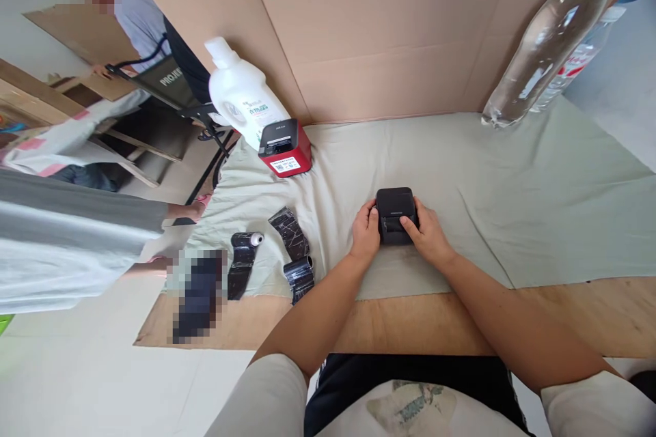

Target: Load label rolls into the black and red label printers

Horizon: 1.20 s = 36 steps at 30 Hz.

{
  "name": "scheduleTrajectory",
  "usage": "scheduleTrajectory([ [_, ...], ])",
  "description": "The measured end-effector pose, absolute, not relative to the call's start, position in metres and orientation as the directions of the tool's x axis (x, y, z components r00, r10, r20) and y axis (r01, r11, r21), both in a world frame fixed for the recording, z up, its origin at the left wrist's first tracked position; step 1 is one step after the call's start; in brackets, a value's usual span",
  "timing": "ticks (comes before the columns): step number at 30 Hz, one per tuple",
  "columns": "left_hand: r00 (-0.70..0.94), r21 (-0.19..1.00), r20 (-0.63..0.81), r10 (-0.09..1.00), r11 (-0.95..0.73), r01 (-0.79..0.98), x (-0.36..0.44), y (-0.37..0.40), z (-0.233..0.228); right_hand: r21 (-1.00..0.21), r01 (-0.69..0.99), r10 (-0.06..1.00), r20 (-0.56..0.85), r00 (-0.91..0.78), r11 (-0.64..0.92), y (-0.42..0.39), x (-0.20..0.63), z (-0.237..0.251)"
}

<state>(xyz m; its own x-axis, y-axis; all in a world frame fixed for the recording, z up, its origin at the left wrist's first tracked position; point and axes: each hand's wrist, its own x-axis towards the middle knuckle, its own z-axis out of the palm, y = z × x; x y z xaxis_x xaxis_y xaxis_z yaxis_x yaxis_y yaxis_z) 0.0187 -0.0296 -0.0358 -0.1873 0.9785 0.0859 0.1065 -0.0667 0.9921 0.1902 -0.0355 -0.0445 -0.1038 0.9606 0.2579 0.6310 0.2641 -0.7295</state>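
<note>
A small black portable printer (395,199) rests on the cloth near the front of the table. My left hand (365,229) is closed around its left side, thumb along the edge. From the right, my right hand (428,232) grips the other side, with its thumb lying on the front part of the top. What is under the fingers is hidden. Left of my hands are several curled black strips; one strip (290,232) lies flat-ended, another rolled strip (299,276) is in front of it, and a third strip (242,263) has a white core at its end.
A red and black printer (285,150) stands at the back left before a white jug (246,95). Large water bottles (553,34) lean at the back right against a cardboard panel (379,34). A person (141,24) sits beyond; another person's clothing (76,239) shows at left.
</note>
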Motion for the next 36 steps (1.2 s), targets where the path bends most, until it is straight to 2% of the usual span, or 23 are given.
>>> scheduleTrajectory([
  [8, -0.067, 0.965, -0.258, 0.964, 0.255, -0.056, 0.002, -0.005, -0.027, -0.666, 0.722, 0.969, 0.246, -0.027, 0.189, -0.034, 0.182, -0.05],
  [13, 0.036, 0.925, -0.36, 0.932, 0.361, -0.12, -0.005, 0.003, -0.016, -0.671, 0.722, 0.975, 0.222, -0.02, 0.167, -0.035, 0.179, -0.047],
  [18, 0.036, 0.903, -0.42, 0.907, 0.421, -0.088, -0.002, 0.01, -0.009, -0.665, 0.736, 0.985, 0.175, -0.011, 0.126, -0.036, 0.177, -0.044],
  [22, -0.005, 0.915, -0.401, 0.916, 0.4, -0.055, 0.003, 0.008, -0.005, -0.701, 0.696, 0.974, 0.225, 0.007, 0.157, -0.036, 0.179, -0.044],
  [27, -0.076, 0.935, -0.354, 0.932, 0.354, -0.014, 0.007, -0.002, -0.002, -0.807, 0.549, 0.946, 0.312, 0.087, 0.216, -0.036, 0.187, -0.042],
  [31, -0.147, 0.949, -0.312, 0.939, 0.314, -0.008, 0.012, -0.008, -0.007, -0.846, 0.474, 0.933, 0.34, 0.122, 0.246, -0.036, 0.191, -0.039],
  [33, -0.197, 0.969, -0.24, 0.951, 0.246, 0.01, 0.013, -0.009, -0.012, -0.855, 0.45, 0.931, 0.344, 0.123, 0.257, -0.035, 0.193, -0.037],
  [36, -0.236, 0.994, -0.021, 0.971, 0.046, 0.1, 0.013, -0.01, -0.02, -0.859, 0.422, 0.93, 0.357, 0.089, 0.29, -0.033, 0.195, -0.037],
])
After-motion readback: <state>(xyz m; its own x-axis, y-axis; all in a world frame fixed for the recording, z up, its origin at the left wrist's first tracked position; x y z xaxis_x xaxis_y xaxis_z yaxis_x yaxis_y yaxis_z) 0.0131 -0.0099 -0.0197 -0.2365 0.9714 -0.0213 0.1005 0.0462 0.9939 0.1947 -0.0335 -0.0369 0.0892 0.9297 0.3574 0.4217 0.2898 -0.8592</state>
